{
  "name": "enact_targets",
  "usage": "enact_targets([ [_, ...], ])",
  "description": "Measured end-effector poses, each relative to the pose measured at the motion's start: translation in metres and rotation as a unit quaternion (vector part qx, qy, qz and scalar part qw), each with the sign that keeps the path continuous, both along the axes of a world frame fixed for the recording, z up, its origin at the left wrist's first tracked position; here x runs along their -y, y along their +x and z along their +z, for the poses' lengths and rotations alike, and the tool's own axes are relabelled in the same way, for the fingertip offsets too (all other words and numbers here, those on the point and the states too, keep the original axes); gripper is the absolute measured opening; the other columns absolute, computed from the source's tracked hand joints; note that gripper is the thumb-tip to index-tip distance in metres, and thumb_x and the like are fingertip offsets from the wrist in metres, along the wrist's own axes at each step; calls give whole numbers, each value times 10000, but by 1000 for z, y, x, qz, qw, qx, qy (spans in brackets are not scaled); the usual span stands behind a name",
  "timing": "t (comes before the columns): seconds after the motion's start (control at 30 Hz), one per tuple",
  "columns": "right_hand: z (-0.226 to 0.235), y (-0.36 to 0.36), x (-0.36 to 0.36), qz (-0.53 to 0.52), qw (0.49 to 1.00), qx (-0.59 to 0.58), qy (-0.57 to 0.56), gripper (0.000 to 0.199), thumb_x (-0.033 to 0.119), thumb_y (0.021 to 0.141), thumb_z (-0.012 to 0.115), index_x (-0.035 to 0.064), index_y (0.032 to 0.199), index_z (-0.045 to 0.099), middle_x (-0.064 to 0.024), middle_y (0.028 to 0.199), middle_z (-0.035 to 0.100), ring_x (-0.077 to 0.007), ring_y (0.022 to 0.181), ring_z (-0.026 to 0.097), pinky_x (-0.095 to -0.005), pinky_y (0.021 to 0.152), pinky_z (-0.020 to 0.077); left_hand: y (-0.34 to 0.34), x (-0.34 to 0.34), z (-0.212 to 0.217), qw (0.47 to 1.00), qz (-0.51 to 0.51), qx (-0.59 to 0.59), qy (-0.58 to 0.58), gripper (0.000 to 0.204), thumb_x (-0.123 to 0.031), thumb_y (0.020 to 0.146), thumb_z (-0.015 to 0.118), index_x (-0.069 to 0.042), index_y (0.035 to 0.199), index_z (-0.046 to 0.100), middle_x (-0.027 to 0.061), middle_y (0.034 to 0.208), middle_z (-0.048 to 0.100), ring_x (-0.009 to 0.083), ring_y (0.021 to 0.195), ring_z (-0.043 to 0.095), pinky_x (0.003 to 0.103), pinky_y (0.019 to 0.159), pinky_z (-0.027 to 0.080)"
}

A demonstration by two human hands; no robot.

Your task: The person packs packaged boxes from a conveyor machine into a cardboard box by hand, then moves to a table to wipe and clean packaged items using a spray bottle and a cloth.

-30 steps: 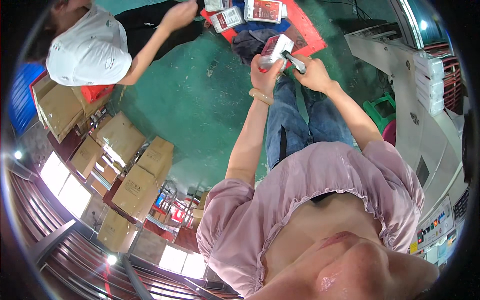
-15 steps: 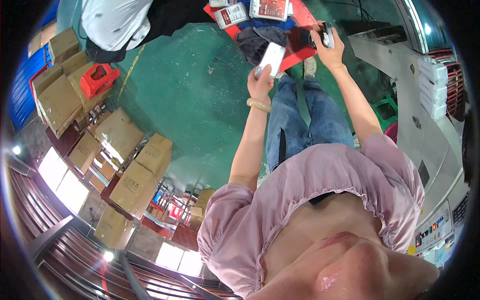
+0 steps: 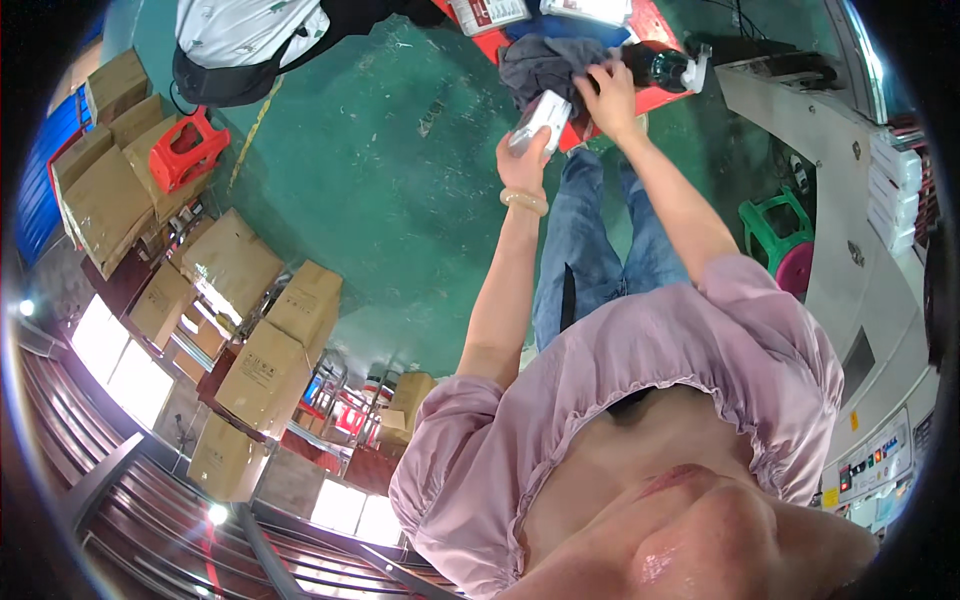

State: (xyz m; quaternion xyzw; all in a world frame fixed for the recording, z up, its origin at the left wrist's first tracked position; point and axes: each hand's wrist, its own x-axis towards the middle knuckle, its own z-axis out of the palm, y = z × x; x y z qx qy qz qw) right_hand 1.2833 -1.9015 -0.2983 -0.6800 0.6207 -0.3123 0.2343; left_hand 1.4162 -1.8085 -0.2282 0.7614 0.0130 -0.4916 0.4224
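Right hand (image 3: 608, 95) lowered onto grey cloth (image 3: 545, 62); left hand (image 3: 522, 160) grips white packet (image 3: 538, 120).

The cloth (image 3: 545, 62) lies on the low table (image 3: 640, 95). The small box (image 3: 540, 120) is just in front of the table. The stool (image 3: 185, 150) and cardboard boxes (image 3: 110, 200) sit far left of it.

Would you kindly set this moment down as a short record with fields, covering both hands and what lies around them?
left hand: raised, holds a small white box
right hand: on a grey cloth over the red tray
nearby: dark bottle lying by the right hand
floor: green
left side: cardboard boxes, red stool
right side: green stool
other person: top left, bent over
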Motion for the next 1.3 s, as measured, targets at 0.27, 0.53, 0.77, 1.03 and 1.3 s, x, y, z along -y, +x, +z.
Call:
enact_targets([
  [0.27,49,25,-51,160,952,187,182,120,110,764,633,7,819,607,-136,831,594,-293,785,588,-342,679,462,18,7,-6,1000,-6,3,3,655,-228,680,770,39,1174,432,113,1043,544,192,856,579,319,643,526],
  [0.53,48,33,-44,124,964,149,184,138,135,728,658,21,800,629,-147,756,587,-308,714,593,-364,617,466,19,2,-16,999,4,-39,-2,602,-248,691,774,16,1123,446,107,1014,555,186,825,583,305,593,523],
  [0.77,29,34,-34,139,975,126,119,153,180,760,628,34,727,597,-163,704,574,-318,680,591,-391,597,459,19,5,-15,999,-38,-15,4,604,-258,693,770,25,1121,451,113,1005,560,189,822,586,319,617,527],
  [1.03,39,43,-20,133,957,186,178,142,160,724,622,24,764,615,-165,703,578,-341,696,585,-376,633,459,20,5,-13,996,-83,39,4,727,-272,660,792,63,1176,405,143,1081,529,212,869,586,312,611,541],
  [1.3,14,22,-5,105,976,107,158,165,187,763,590,25,731,596,-184,719,569,-332,681,587,-389,612,457,6,20,2,988,-124,90,39,752,-232,633,798,43,1220,415,159,1076,557,198,835,597,298,617,537],
])
